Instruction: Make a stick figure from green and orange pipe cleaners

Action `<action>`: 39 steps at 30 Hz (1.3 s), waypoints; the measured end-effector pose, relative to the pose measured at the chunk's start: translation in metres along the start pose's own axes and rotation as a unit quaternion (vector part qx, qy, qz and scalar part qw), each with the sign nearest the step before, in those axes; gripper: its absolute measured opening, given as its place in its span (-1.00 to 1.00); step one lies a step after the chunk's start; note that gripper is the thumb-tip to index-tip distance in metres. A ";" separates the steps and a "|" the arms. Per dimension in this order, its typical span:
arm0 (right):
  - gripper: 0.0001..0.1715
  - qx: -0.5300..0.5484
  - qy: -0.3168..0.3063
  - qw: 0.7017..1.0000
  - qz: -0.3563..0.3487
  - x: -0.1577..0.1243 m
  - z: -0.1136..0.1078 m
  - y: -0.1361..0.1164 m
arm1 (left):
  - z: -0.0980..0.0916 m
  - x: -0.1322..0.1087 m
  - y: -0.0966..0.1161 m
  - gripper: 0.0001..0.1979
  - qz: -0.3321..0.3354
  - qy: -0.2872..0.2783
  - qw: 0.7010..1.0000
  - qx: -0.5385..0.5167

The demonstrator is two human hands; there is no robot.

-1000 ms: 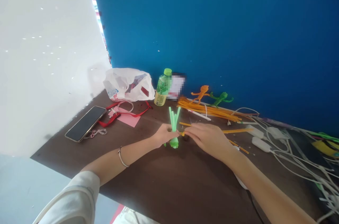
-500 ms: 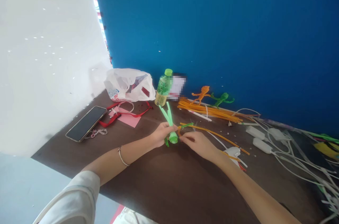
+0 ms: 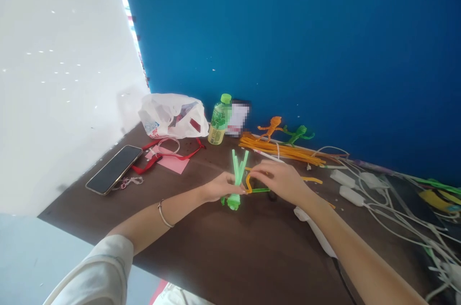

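Note:
My left hand (image 3: 218, 187) is closed around a light green pipe-cleaner figure (image 3: 234, 201). Its loose strands point up and away from me, and its rounded, knotted end faces me. A darker green limb (image 3: 260, 190) sticks out to the right. My right hand (image 3: 279, 177) pinches an orange pipe cleaner (image 3: 248, 183), which bends in a loop beside the green figure. The fingers of my right hand partly cover the orange piece. Under my right forearm lies a white glue gun (image 3: 315, 233) with a dark cord.
Behind my hands are a bundle of orange pipe cleaners (image 3: 288, 152), an orange figure (image 3: 272, 127), a green figure (image 3: 298, 135) and a green bottle (image 3: 219, 120). A phone (image 3: 114, 169), pink paper (image 3: 175, 163) and plastic bag (image 3: 173, 115) lie left. White cables (image 3: 399, 218) tangle at right.
My right hand has lifted away from the green figure, up and to the right, drawing the orange pipe cleaner into a bend. The figure has shifted slightly towards me and turned, its strands tilting right.

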State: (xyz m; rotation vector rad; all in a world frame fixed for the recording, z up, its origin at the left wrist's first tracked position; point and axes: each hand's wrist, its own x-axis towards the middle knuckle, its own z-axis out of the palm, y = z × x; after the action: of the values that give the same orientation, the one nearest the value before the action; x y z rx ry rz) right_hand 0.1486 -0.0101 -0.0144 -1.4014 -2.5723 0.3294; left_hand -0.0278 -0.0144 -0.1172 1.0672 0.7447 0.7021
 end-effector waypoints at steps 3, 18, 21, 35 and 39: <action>-0.63 0.109 -0.012 0.992 0.063 0.007 0.008 0.009 | -0.003 0.000 0.001 -0.78 -0.008 -0.010 0.998 -0.066; -0.63 -0.020 -0.050 0.998 0.029 -0.028 0.014 -0.014 | -0.001 0.011 -0.008 -0.77 0.018 0.170 0.980 -0.098; -0.64 -0.040 -0.013 0.999 0.011 -0.022 -0.001 -0.009 | -0.002 0.008 -0.007 -0.79 0.007 0.117 0.992 -0.049; -0.52 0.236 -0.140 0.953 0.126 -0.004 0.035 0.012 | -0.002 0.000 0.003 -0.75 -0.022 -0.023 0.983 -0.180; -0.51 0.179 -0.103 0.968 0.142 -0.021 0.034 0.002 | 0.000 0.002 0.003 -0.73 0.008 0.060 0.982 -0.181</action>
State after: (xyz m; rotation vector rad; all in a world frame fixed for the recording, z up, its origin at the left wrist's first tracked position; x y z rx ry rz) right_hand 0.1522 -0.0301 -0.0487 -1.6589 -2.2946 0.9775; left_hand -0.0273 -0.0121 -0.1148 0.7039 0.6805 0.8833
